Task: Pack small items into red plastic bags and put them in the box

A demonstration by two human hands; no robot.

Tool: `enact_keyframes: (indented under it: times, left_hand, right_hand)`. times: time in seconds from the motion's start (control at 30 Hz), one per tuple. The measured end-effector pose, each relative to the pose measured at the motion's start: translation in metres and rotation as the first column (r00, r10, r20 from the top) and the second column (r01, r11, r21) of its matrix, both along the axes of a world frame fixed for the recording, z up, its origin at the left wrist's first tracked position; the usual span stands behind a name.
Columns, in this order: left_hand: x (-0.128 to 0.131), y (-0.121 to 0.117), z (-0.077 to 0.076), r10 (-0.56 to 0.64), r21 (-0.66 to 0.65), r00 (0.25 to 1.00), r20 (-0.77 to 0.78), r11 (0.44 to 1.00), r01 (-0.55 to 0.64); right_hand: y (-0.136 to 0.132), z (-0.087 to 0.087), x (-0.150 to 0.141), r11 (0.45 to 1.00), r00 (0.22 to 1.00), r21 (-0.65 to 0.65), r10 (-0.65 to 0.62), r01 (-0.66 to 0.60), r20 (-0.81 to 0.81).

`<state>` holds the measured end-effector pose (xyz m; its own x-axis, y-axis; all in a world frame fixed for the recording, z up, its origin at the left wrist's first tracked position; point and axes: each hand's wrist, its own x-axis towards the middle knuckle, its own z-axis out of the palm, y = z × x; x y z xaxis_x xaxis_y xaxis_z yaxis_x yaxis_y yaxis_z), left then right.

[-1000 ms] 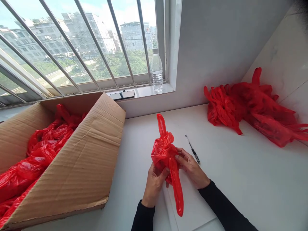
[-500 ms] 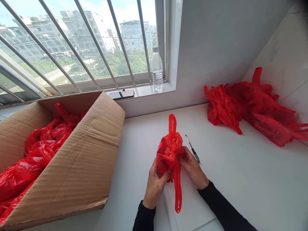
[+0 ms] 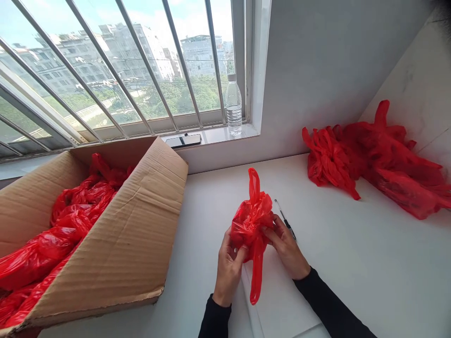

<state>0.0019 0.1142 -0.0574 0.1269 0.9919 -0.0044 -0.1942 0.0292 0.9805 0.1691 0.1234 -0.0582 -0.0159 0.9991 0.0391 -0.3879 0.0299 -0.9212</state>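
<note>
Lower loop swung left; both hands grip bunched red bag from opposite sides.

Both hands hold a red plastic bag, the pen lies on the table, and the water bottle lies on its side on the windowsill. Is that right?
Not quite: the head view shows the water bottle standing upright on the windowsill. The left hand and right hand do hold a red plastic bag, and the pen lies on the table.
</note>
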Motion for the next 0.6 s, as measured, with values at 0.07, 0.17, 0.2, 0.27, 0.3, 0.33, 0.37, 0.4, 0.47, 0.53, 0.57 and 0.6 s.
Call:
enact_keyframes:
  times: [0.07,0.17,0.2,0.27,0.3,0.33,0.37,0.4,0.47,0.53,0.57,0.6]
  left_hand:
    - [-0.003,-0.001,0.003,0.123,0.057,0.99,-0.067,0.991,-0.119]
    - [0.001,-0.005,0.014,0.275,0.149,0.923,-0.27,0.959,-0.242]
    - [0.005,-0.006,0.018,0.274,0.162,0.903,-0.332,0.959,-0.232]
    - [0.015,-0.01,0.028,0.227,0.149,0.887,-0.401,0.972,-0.181]
    - [0.02,-0.011,0.033,0.202,0.131,0.89,-0.408,0.978,-0.162]
    - [0.025,-0.011,0.036,0.186,0.113,0.895,-0.406,0.982,-0.153]
    - [0.028,-0.012,0.039,0.181,0.098,0.899,-0.399,0.983,-0.154]
    - [0.031,-0.012,0.041,0.176,0.084,0.902,-0.394,0.984,-0.155]
    - [0.031,-0.012,0.045,0.175,0.075,0.903,-0.392,0.984,-0.158]
    - [0.028,-0.013,0.051,0.183,0.074,0.907,-0.378,0.983,-0.168]
    - [0.026,-0.014,0.056,0.185,0.064,0.918,-0.35,0.983,-0.173]
    - [0.024,-0.016,0.064,0.183,0.048,0.935,-0.305,0.983,-0.177]
  right_hand:
    - [0.0,-0.002,0.0,0.999,0.999,0.011,-0.037,0.037,0.035]
    - [0.0,-0.003,0.001,0.997,0.993,0.021,-0.082,0.08,0.09]
    - [-0.001,-0.003,0.001,0.997,0.991,0.022,-0.082,0.081,0.102]
    - [-0.004,-0.001,0.001,0.998,0.992,0.022,-0.056,0.054,0.113]
    - [-0.007,-0.001,0.001,0.999,0.992,0.017,-0.035,0.033,0.121]
    - [-0.01,-0.001,0.001,1.0,0.991,0.009,-0.016,0.015,0.132]
    - [-0.013,-0.002,0.002,1.0,0.989,-0.005,-0.004,0.004,0.145]
    - [-0.016,-0.003,0.003,1.0,0.987,-0.024,0.001,0.003,0.158]
    - [-0.018,-0.01,0.006,0.997,0.986,-0.07,-0.013,0.025,0.168]
    - [-0.017,-0.021,0.011,0.99,0.992,-0.125,-0.045,0.06,0.119]
    - [-0.014,-0.027,0.013,0.983,0.995,-0.163,-0.074,0.084,0.066]
    - [-0.011,-0.033,0.016,0.973,0.995,-0.209,-0.098,0.098,0.014]
